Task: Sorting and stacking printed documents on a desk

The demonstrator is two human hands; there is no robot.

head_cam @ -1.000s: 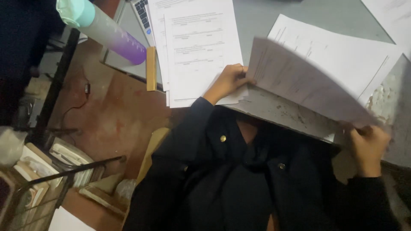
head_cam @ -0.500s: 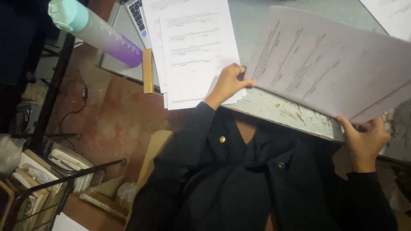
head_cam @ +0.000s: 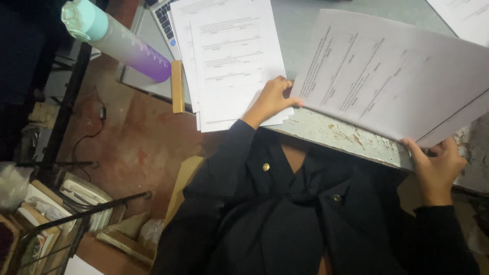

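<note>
My left hand (head_cam: 271,99) pinches the left edge of a printed white sheet (head_cam: 392,76) that lies slanted over the grey table (head_cam: 331,133). My right hand (head_cam: 435,165) grips the lower right corner of the same sheet, together with further sheets under it, at the table's chipped front edge. Just left of my left hand lies a stack of printed papers (head_cam: 232,56), and the hand rests on its lower right corner. My dark sleeves and jacket fill the lower middle of the view.
A laptop (head_cam: 155,46) lies partly under the paper stack at the table's left end. A bottle with a mint cap and purple base (head_cam: 114,40) sticks out above it. A wire rack with books (head_cam: 56,209) stands on the reddish floor at lower left. More papers (head_cam: 466,18) lie at top right.
The sheet, raised and curled a second ago, has swung down flatter over the table, with its printed face up. My right hand stays on its corner and my left hand barely moved.
</note>
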